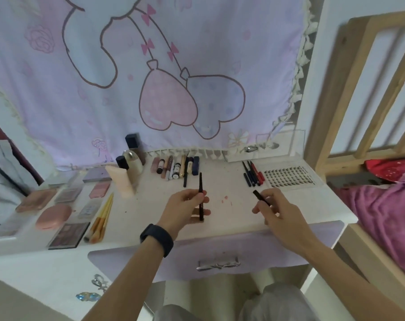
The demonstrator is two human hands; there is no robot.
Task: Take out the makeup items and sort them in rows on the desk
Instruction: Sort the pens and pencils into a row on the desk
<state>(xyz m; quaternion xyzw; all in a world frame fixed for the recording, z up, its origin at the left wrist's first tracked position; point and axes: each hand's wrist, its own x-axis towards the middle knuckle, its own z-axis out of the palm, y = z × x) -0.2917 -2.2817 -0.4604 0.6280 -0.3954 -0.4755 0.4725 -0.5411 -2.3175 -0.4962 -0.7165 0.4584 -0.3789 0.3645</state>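
While the left hand [187,207] pinches a slim dark pencil [200,184] between thumb and curled fingers, the pencil stands nearly upright above the middle of the bench [229,191], its upper end pointing at the back row. The right hand [275,212], well apart from the left, pinches a short black piece [258,195] at its fingertips. Only one end of the piece shows, so its type cannot be told. Both hands are raised over the bench near its front edge.

Layout on the bench:
- Back centre: a row of tubes and sticks [176,166] lying side by side.
- Back right: a group of pens [252,173], just beside a lash tray [289,178].
- Back left: a pale tube [121,181] and bottles [133,158], upright.
- Left: palettes [68,231] in rows, a pink compact [54,216], and yellow-handled brushes [101,218] laid together.

A dark wristband [157,239] sits on the left wrist. A lilac drawer [217,249] sits below the bench's front edge.
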